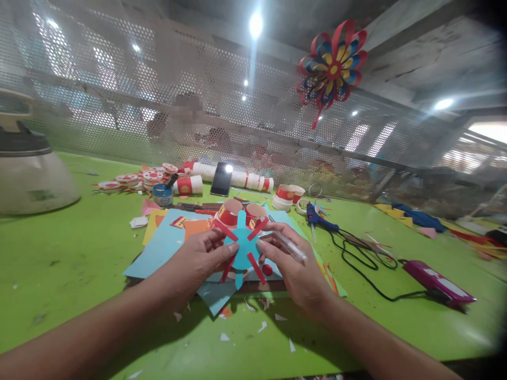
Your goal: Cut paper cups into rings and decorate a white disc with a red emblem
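Between both hands is a blue paper disc (243, 252) with a blue strip upright through it and red strips spreading diagonally from its edge. My left hand (206, 250) pinches its left side, thumb on top. On the right side, the thumb of my right hand (291, 258) presses the disc; a clear pen-like stick (291, 247) also rests in that hand. Just behind the disc stand paper rings with red bands (228, 211). Light blue paper sheets (158, 250) lie underneath, and a small red paper hexagon (267, 270) is beside the disc's lower right.
A blue glue gun (320, 219) with a black cable lies right, near a magenta power strip (435, 282). Behind are a phone (222, 178), a blue jar (162, 194) and paper rolls (190, 185). A white appliance (35, 169) stands left; paper scraps lie in front.
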Available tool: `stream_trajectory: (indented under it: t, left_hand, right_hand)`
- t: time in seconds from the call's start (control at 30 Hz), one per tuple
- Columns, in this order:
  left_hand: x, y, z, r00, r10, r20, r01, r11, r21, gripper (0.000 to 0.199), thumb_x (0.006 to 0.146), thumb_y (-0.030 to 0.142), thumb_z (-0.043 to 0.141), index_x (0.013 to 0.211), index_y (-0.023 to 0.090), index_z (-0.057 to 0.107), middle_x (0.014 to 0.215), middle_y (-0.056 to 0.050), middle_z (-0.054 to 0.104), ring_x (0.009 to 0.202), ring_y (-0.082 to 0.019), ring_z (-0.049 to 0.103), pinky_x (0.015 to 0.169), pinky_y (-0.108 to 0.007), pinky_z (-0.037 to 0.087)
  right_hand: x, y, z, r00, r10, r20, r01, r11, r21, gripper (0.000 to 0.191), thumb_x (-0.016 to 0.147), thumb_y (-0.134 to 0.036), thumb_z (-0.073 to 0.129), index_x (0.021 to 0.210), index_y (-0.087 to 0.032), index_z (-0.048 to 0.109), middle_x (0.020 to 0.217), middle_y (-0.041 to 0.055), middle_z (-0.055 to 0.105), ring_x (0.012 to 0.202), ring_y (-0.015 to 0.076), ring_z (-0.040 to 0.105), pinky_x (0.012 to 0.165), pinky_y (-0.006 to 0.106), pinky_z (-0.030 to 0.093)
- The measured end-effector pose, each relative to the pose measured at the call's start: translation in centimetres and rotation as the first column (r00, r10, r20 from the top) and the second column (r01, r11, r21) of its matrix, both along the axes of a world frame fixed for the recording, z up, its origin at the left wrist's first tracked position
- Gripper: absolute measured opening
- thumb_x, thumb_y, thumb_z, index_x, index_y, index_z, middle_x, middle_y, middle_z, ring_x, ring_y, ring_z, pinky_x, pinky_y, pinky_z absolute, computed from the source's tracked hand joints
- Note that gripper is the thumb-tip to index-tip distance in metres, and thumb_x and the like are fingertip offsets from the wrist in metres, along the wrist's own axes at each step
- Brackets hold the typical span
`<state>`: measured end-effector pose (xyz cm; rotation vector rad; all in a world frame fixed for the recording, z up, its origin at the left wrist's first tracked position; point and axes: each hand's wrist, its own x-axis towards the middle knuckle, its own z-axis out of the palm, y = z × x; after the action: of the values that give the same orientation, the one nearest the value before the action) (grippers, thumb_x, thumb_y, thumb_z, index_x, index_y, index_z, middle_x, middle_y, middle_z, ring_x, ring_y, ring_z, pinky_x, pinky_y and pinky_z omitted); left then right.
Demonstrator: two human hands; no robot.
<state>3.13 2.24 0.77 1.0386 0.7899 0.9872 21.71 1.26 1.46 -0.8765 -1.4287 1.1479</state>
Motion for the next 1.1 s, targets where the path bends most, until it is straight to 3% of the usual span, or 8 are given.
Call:
stream_trajectory:
  t: [0.37,0.6,0.77,0.93,1.1]
  left_hand:
    - [0.1,0.0,-0.1,0.999,0.031,0.042,-0.031,1.000,0.002,0.029,0.071,0.029,0.079,0.091,0.016,0.063,0.094,-0.007,0.073,0.080,-0.022,0.071,0.075,-0.036,0.058]
    - [0.0,0.0,0.2,0.999,-0.043,0.022,0.042,0.999,0.026,0.038,0.070,0.034,0.080,0.098,0.013,0.065,0.092,-0.010,0.075,0.079,-0.023,0.071,0.076,-0.038,0.057]
    - [0.0,-0.2,0.5,1.000,0.021,-0.005,-0.021,0.999,0.030,0.029,0.070,0.029,0.080,0.090,0.013,0.067,0.084,-0.007,0.074,0.075,-0.020,0.070,0.073,-0.032,0.056]
    - [0.0,-0.2,0.6,1.000,0.010,0.009,-0.011,0.999,0.033,0.024,0.073,0.027,0.077,0.092,0.015,0.068,0.089,-0.006,0.074,0.074,-0.017,0.068,0.069,-0.028,0.056]
    - [-0.3,-0.2,0.6,1.000,-0.021,0.023,0.020,1.000,0.020,0.006,0.080,0.021,0.068,0.084,0.016,0.066,0.080,-0.004,0.072,0.067,-0.015,0.065,0.063,-0.026,0.055]
  right_hand:
    - [0.3,0.3,-0.2,1.000,-0.019,0.008,0.019,1.000,0.012,0.024,0.082,-0.031,0.070,0.102,-0.024,0.060,0.083,-0.0002,0.066,0.073,0.0141,0.058,0.068,0.031,0.048]
    - [0.4,1.0,-0.6,0.997,0.004,-0.076,-0.010,0.997,-0.078,0.027,0.076,-0.029,0.077,0.097,-0.022,0.061,0.079,-0.0023,0.063,0.068,0.0124,0.057,0.064,0.028,0.046]
    - [0.3,1.3,-0.4,0.994,0.041,-0.105,-0.052,0.993,-0.104,0.029,0.074,-0.033,0.076,0.096,-0.021,0.061,0.084,-0.0001,0.064,0.069,0.0129,0.059,0.066,0.029,0.048]
    - [0.3,1.3,-0.5,1.000,0.016,-0.021,-0.017,0.997,-0.077,0.033,0.071,-0.030,0.079,0.097,-0.020,0.062,0.076,-0.0019,0.062,0.067,0.0133,0.057,0.061,0.029,0.046]
    - [0.4,1.3,-0.7,1.000,-0.004,-0.008,0.003,0.996,-0.093,0.034,0.070,-0.030,0.079,0.097,-0.021,0.062,0.075,-0.0019,0.061,0.067,0.0135,0.057,0.061,0.029,0.046]
